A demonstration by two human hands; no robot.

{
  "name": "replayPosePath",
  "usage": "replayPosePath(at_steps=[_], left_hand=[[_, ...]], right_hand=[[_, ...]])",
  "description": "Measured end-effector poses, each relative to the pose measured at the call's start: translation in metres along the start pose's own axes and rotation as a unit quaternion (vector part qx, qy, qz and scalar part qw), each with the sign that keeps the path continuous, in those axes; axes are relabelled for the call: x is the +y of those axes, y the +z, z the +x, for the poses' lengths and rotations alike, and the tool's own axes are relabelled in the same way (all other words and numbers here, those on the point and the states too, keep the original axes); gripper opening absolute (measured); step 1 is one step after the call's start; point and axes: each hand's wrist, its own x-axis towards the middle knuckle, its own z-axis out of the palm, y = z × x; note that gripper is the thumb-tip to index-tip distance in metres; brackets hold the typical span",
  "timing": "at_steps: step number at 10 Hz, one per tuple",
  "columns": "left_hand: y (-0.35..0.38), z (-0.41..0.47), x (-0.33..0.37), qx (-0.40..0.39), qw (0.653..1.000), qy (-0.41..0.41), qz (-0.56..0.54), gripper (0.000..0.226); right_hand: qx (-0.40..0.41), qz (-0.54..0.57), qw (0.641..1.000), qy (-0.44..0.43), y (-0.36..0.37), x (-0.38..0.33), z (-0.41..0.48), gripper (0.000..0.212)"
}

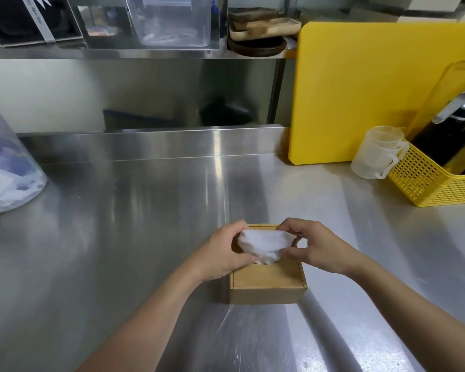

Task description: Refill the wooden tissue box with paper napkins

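A light wooden tissue box (267,283) stands on the steel counter, low in the middle of the view. A white paper napkin (263,244) sticks up out of the opening in its lid, spread wide at the top and narrowing into the slot. My left hand (222,253) pinches the napkin's left end, and my right hand (318,247) pinches its right end. Both hands hover over the box's far half and hide that part of the lid. What lies inside the box is hidden.
A clear plastic bag (6,167) with white and blue contents sits at the left edge. A yellow cutting board (360,89) leans at the back right, with a clear measuring cup (376,154) and a yellow mesh basket (438,181) holding a dark bottle.
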Motion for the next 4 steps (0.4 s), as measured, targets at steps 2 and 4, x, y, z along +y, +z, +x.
replayPosePath(at_steps=[2, 4], left_hand=[[0.001, -0.004, 0.0, 0.063, 0.997, 0.02, 0.028, 0.026], [-0.016, -0.014, -0.003, 0.081, 0.996, 0.033, 0.019, 0.04]], right_hand=[[0.025, -0.007, 1.0, -0.01, 0.001, 0.006, -0.003, 0.032], [0.089, -0.022, 0.995, -0.027, -0.006, 0.006, -0.012, 0.045]])
